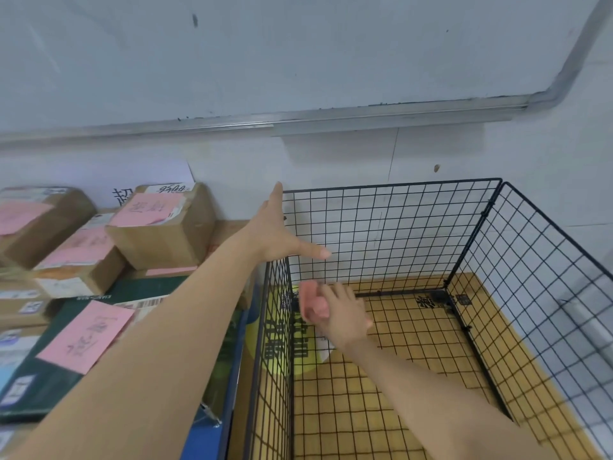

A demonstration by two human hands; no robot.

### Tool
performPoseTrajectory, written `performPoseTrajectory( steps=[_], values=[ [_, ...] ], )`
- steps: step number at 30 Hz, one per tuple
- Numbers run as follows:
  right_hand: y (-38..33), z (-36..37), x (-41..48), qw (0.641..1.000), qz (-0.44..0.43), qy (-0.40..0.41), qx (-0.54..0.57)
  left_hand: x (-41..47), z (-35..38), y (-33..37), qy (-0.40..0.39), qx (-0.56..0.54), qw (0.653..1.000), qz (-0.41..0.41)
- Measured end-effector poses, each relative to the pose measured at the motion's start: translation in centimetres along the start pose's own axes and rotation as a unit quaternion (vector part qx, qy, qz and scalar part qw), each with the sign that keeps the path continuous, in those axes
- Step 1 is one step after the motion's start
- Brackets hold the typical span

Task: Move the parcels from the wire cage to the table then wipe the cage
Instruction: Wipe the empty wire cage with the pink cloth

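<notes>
Wire cage (398, 220) sits far right against the wall with no parcels inside it. The parcels (159, 227) are stacked on the blue-edged table (200, 441) to the left. Your left hand (278, 240) is flat, fingers straight and thumb out, resting on the cage's far-left top corner. Your right hand (345, 313) is inside, gripping a pink cloth (310, 302) against the left panel; it's blurred and could be a sponge. My read: the cage is thin clipped mesh, so light and flexy, and it will skid under wiping pressure. Brace it at the top rim near a corner joint, the stiffest spot. The cloth is soft, so bunch it in your fingers. Writing: pink handwritten slips on the parcels, not legible. The far box has inverted digits, roughly "9500". A yellow sign behind the left panel carries large black characters.
</notes>
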State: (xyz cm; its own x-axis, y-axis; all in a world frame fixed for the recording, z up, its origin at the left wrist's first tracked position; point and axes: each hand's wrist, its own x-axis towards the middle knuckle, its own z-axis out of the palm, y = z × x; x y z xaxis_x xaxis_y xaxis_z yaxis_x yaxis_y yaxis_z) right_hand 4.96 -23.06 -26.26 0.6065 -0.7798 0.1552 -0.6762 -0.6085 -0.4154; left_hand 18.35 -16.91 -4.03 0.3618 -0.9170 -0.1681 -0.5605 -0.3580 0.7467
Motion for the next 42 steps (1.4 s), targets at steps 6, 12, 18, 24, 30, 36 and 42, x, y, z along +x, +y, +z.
performPoseTrajectory(
  steps=[6, 12, 18, 24, 30, 36, 42],
  values=[
    [-1.3, 2.6, 0.6, 0.997, 0.003, -0.078, -0.008, -0.1, 0.0, 0.1, 0.001, -0.012, 1.000, 0.011],
    [0.6, 1.4, 1.5, 0.989, -0.046, -0.117, -0.079, -0.2, 0.0, 0.3, -0.003, 0.006, 1.000, 0.007],
    [3.4, 0.5, 1.1, 0.988, -0.006, -0.114, -0.104, -0.4, -0.1, 0.5, -0.006, 0.002, 1.000, 0.007],
    [9.8, -4.0, -1.5, 0.985, 0.086, -0.083, -0.126, -0.5, -0.1, 0.6, -0.006, 0.013, 1.000, 0.009],
    [15.6, -7.4, -4.3, 0.969, 0.169, -0.067, -0.165, -0.5, 0.0, 0.7, -0.007, 0.008, 1.000, 0.005],
    [14.8, -6.9, -3.9, 0.962, 0.237, -0.019, -0.133, -0.5, 0.0, 0.7, -0.005, 0.012, 1.000, 0.006],
    [9.4, -3.6, -3.8, 0.990, 0.115, 0.021, -0.075, -0.4, 0.0, 0.8, -0.005, 0.007, 1.000, 0.005]
  ],
)
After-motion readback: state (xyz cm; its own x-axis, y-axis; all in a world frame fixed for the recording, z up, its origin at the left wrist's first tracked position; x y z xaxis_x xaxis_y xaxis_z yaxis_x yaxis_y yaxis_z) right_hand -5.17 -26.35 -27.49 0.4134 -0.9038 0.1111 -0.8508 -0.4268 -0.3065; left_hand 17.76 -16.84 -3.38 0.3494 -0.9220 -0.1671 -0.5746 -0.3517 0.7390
